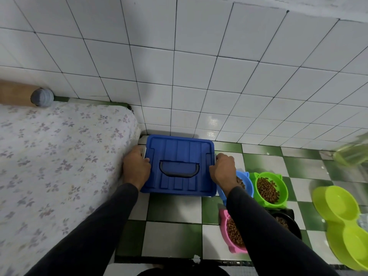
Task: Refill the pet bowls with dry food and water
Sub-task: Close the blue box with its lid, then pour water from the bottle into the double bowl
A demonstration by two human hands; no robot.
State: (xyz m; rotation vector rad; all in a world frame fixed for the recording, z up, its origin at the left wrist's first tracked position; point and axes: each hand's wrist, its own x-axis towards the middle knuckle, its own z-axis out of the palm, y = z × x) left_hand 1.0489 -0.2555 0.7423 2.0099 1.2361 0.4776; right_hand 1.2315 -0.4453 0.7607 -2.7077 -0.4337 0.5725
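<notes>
Your left hand (pixel 136 166) and right hand (pixel 224 169) grip the side edges of the blue bin (pixel 180 166), which sits on the floor at 12 o'clock, against the wall. Press both latches evenly. The kibble-filled green bowl (pixel 268 189) at 3 o'clock looks easy to knock.

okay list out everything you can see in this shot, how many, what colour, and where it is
storage box: 1, blue lid shut, floor by the wall
kibble bowls: 4, blue, green, pink, black, right of the box
double bowl: 1, lime, no kibble in it, far right
container: 1, translucent green, blurred, right edge
mattress: 1, floral white, left
wall: white tiles
floor: green and white checks
left hand: grips box's left edge
right hand: grips box's right edge
</notes>
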